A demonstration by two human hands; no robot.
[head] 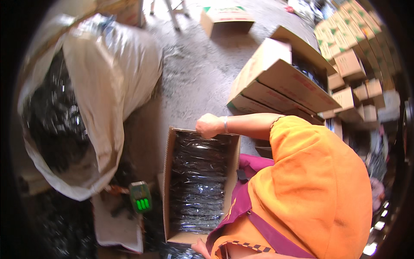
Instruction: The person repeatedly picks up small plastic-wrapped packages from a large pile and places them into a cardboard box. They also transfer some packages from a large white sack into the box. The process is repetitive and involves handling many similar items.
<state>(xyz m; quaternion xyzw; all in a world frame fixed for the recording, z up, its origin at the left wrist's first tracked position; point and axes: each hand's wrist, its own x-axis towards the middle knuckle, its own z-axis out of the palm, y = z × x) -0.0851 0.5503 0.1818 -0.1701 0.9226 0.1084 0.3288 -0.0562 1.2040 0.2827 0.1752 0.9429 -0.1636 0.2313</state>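
An open cardboard box (pixel 167 184) stands in front of my purple apron (pixel 241 194) and orange shirt. It holds a row of several flat black packs (pixel 200 191) in shiny clear plastic, set side by side. My right hand (pixel 209 125), with a band at the wrist, is closed over the box's end rim at the top of the view. At the opposite end, my left hand (pixel 200 248) is by the rim near a corner. Most of it lies behind my apron and sleeve, so its grip is hidden.
A big whitish sack (pixel 97 97) holds shiny black material at left. Below it is a scale display (pixel 140 197) with green digits. More cartons (pixel 278 81) stand upper right, one open; others (pixel 343 35) are stacked behind. Another carton (pixel 226 19) sits on the concrete floor (pixel 194 68).
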